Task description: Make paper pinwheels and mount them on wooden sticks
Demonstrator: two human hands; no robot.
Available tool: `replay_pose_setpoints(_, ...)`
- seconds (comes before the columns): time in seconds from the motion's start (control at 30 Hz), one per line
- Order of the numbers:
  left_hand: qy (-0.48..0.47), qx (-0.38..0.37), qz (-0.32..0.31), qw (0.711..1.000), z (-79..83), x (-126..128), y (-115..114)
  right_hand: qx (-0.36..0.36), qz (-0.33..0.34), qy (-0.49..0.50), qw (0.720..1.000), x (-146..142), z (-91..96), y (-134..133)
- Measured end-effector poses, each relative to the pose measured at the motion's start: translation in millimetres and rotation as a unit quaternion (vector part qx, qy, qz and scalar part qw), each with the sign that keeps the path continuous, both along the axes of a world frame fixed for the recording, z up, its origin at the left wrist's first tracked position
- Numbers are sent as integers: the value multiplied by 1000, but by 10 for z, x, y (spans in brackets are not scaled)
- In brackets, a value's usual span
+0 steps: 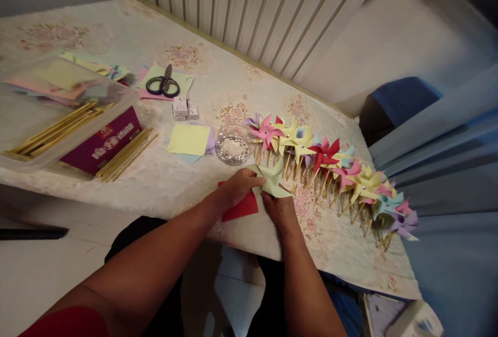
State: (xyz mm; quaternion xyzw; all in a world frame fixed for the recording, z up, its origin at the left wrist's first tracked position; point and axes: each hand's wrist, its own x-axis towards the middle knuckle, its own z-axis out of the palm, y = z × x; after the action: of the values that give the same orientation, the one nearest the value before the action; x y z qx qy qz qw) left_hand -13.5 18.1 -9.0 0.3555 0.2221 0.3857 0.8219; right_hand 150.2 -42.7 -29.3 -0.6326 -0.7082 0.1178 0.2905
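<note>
My left hand (238, 187) and my right hand (280, 210) both pinch a pale green paper pinwheel shape (272, 180) near the table's front edge. Under my left hand lies a red paper square (243, 207). Just beyond the hands stands a small clear dish of beads or pins (233, 145). A long row of finished paper pinwheels on wooden sticks (334, 168) runs from the dish to the right edge of the table.
Black scissors (163, 85) lie on coloured paper sheets at the back. Two small white boxes (184, 108), a yellow paper square (189, 139), wooden sticks (126, 154) and a clear plastic bin (58, 119) with a purple box sit left. A radiator runs behind.
</note>
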Motion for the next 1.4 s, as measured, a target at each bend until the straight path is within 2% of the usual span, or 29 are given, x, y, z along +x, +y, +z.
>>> replay_pose_setpoints(0.5, -6, -8, -3, 1000, 9, 1, -2, -4, -12, 12, 1000, 1, -26, 10)
replay_pose_setpoints(0.83, 4, 3, 3, 1000, 4, -6, 5, 0, -12, -19, 1000, 7, -23, 16)
replay_pose_setpoints(1.4, -3, -10, 0, 1000, 39, -15, -7, -24, -6, 31, 999, -11, 8, 3)
